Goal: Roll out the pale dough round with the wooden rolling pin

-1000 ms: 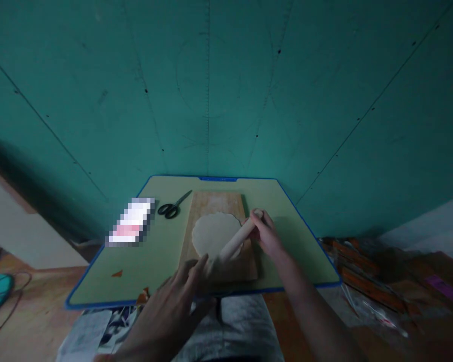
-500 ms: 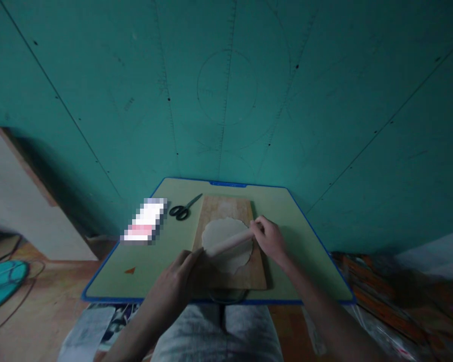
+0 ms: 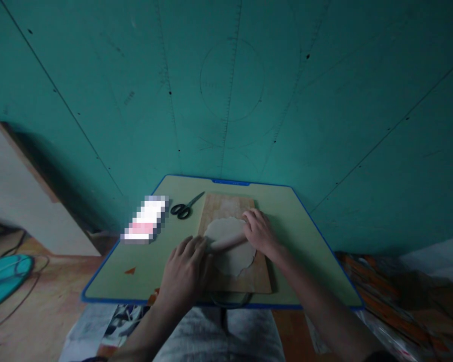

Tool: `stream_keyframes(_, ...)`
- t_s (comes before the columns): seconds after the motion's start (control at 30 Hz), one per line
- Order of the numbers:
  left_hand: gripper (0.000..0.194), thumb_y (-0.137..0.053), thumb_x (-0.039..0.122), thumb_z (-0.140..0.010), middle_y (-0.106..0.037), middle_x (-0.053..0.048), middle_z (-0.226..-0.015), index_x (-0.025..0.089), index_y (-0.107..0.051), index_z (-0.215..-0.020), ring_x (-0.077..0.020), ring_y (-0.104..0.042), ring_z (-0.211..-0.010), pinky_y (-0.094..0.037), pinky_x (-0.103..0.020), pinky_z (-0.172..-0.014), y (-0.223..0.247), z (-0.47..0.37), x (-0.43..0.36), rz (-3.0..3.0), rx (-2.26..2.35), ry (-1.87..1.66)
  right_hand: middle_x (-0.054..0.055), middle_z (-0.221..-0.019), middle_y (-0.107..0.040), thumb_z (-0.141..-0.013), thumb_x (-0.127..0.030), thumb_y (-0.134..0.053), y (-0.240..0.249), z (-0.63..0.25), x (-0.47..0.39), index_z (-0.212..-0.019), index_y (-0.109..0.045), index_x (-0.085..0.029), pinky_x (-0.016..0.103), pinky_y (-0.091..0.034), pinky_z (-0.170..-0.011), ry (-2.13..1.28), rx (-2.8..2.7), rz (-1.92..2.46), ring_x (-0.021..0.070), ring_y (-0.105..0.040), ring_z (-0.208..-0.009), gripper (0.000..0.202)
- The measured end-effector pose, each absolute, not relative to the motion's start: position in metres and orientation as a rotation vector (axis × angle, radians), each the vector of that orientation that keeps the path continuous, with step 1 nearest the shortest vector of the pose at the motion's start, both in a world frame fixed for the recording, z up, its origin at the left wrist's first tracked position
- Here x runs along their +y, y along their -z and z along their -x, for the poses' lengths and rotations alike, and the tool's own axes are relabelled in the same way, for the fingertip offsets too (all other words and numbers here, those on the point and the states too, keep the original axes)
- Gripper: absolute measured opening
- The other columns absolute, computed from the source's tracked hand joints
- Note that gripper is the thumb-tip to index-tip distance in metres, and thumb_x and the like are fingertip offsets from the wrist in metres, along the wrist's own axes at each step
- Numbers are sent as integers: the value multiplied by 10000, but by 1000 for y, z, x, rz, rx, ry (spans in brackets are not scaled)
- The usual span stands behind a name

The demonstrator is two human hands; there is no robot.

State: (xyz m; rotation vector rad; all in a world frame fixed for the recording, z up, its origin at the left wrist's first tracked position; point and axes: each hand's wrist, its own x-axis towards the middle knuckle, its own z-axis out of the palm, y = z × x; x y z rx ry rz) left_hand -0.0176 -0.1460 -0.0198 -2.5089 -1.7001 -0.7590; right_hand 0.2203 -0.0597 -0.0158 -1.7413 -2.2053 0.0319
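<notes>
A flat, roughly round sheet of dough with ragged edges lies on a wooden cutting board. Slantwise across the dough runs a pale rolling pin. My left hand is closed over its near-left end, at the board's left edge. Around the far-right end are the fingers of my right hand, above the dough's right side. Both hands cover the pin's ends, so only its middle shows.
Black-handled scissors lie left of the board, beside a blurred-out bright rectangle. A small orange scrap is near the left front of the blue-edged table. Behind it stands a green wall.
Both hands have shifted on the rolling pin: the fingers now lie further over its ends. The right hand has moved slightly inward and up. The view has tilted slightly.
</notes>
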Motion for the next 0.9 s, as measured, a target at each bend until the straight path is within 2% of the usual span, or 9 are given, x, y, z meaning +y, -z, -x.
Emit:
stream_keyframes(0.1, 423, -442, 397, -972, -615, -162, -1332, 169, -592, -1295, -364, -501, -1296, -486, -527, -1001, 21, 15, -138, 2437, -1728, 687, 107, -1161, -611, -849, -136, -430, 18, -218, -48, -1080, -617, -203, 351, -389, -963, -73, -2208, 1746, 237, -549, -1103, 305)
stream_keyframes(0.23, 462, -428, 437, -984, -586, -186, -1368, 167, -586, -1324, -374, -474, -1334, -470, -531, -1021, 18, 19, -125, 2452, -1760, 642, 88, -1164, -616, -871, -169, -457, 15, -212, -29, -1116, -624, -222, 338, -385, -969, -129, -2215, 1755, 220, -548, -1113, 300)
stream_keyframes(0.37, 423, -404, 430, -995, -599, -176, -1342, 185, -640, -1248, -355, -496, -1316, -470, -513, -1024, 13, 25, -106, 2443, -1821, 619, 95, -1193, -614, -891, -203, -480, 11, -202, -7, -1119, -633, -212, 333, -368, -993, -152, -2210, 1787, 218, -545, -1129, 275)
stream_keyframes(0.53, 397, -376, 408, -1004, -629, -126, -1300, 207, -661, -1193, -295, -518, -1293, -465, -468, -1039, 17, 32, -82, 2432, -1871, 635, 93, -1149, -630, -918, -212, -443, 9, -189, 22, -1076, -645, -223, 335, -389, -940, -151, -2171, 1849, 222, -561, -1089, 257)
stream_keyframes(0.63, 396, -371, 377, -997, -641, -131, -1265, 181, -687, -1132, -289, -558, -1231, -482, -441, -1012, 17, 34, -68, 2357, -1895, 647, 98, -1125, -636, -917, -202, -427, 8, -183, 38, -1044, -653, -219, 342, -405, -911, -128, -2141, 1886, 234, -564, -1078, 260)
stream_keyframes(0.77, 388, -350, 317, -989, -674, -138, -1116, 164, -707, -983, -280, -608, -1084, -510, -408, -921, 11, 36, -50, 2308, -1883, 636, 126, -1130, -629, -924, -202, -415, 7, -174, 54, -1047, -658, -202, 365, -414, -901, -83, -2118, 1899, 253, -569, -1073, 273)
stream_keyframes(0.9, 358, -361, 271, -978, -671, -141, -1050, 144, -695, -964, -259, -621, -990, -514, -391, -877, 8, 38, -43, 2344, -1883, 624, 150, -1115, -633, -927, -199, -411, 6, -168, 59, -1042, -665, -178, 376, -426, -881, -61, -2109, 1900, 261, -588, -1044, 279)
